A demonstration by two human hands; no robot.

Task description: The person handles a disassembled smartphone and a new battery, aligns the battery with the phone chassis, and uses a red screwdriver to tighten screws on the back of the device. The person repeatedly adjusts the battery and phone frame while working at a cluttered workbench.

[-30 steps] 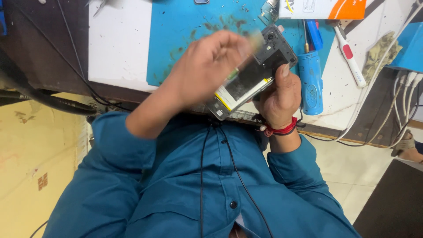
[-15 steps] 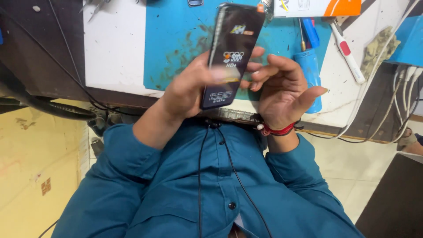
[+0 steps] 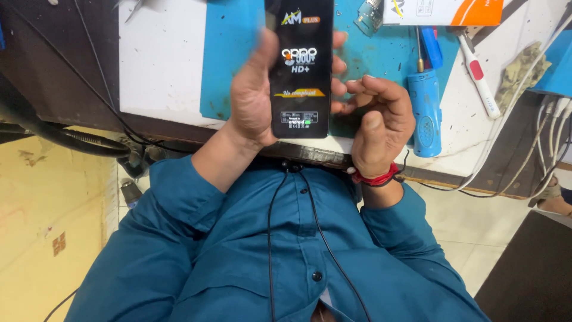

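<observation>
**Head view: a black screen held up over the table**

Head view shows the left hand (image 3: 253, 95) holding a flat black screen (image 3: 300, 71) upright. The left grip is closed on it: the thumb side runs down the screen's left edge, and the fingertips (image 3: 338, 62) peek out along its right edge. The screen has a shiny sticker on its front. It is up in the air, above the blue mat (image 3: 229, 59) on the table (image 3: 161, 59), and its top end goes out of the picture.

The right hand (image 3: 381, 128) is just beside the screen, on its right. Its grip is loose and half curled, with nothing in it. Its fingertips come very near the left hand's fingers; whether they touch is hard to tell. A red band (image 3: 374, 177) goes around the right wrist.

A blue screwdriver (image 3: 424, 113) lies on the table close to the right hand. Further right lies a white and red brush (image 3: 478, 74). A white and orange box (image 3: 444, 11) sits at the top edge. A thin black cord (image 3: 271, 238) hangs down the front of the blue shirt (image 3: 238, 268).
</observation>
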